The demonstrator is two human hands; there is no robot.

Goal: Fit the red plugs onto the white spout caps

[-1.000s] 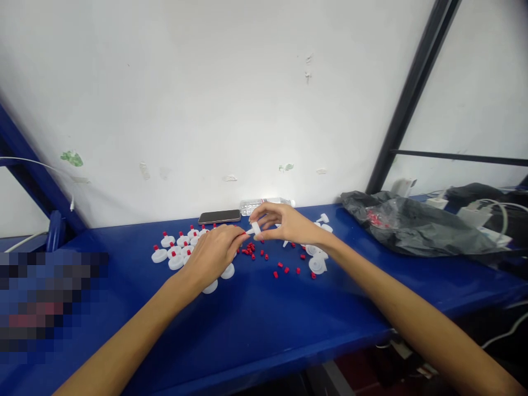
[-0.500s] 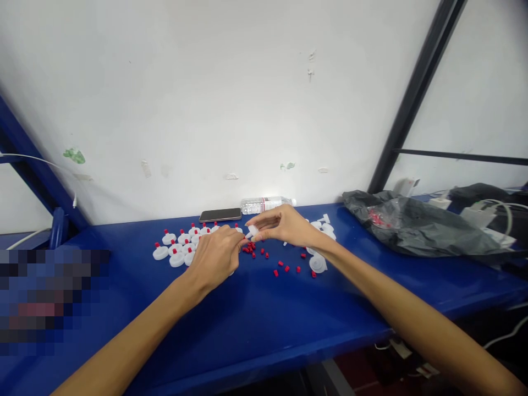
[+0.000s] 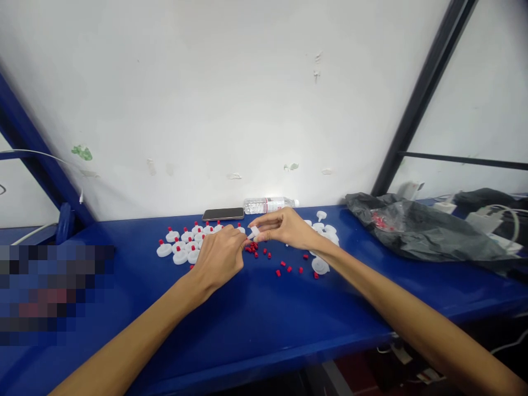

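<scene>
My right hand (image 3: 286,228) pinches a white plastic cap with a narrow spout (image 3: 253,233), its spout tipped down to the left. The fingertips of my left hand (image 3: 223,250) are closed at the spout's tip on a small red cap, mostly hidden by the fingers. Left of my hands stand several white spout caps with red tips (image 3: 180,256), in a loose group. Loose small red caps (image 3: 289,269) are scattered below and right of the fingers. Plain white spout caps (image 3: 320,266) lie in a pile beyond my right wrist, partly hidden by it.
A phone (image 3: 223,214) and a clear plastic bottle (image 3: 270,205) lie along the wall at the back of the blue table (image 3: 247,330). To the right, a dark plastic bag (image 3: 429,234) carries a clear bag of red pieces (image 3: 383,220). A blue post (image 3: 45,143) stands left.
The view has shifted slightly. Both hands stay together at the white spout cap, and the red at the left fingertips is now less visible.
</scene>
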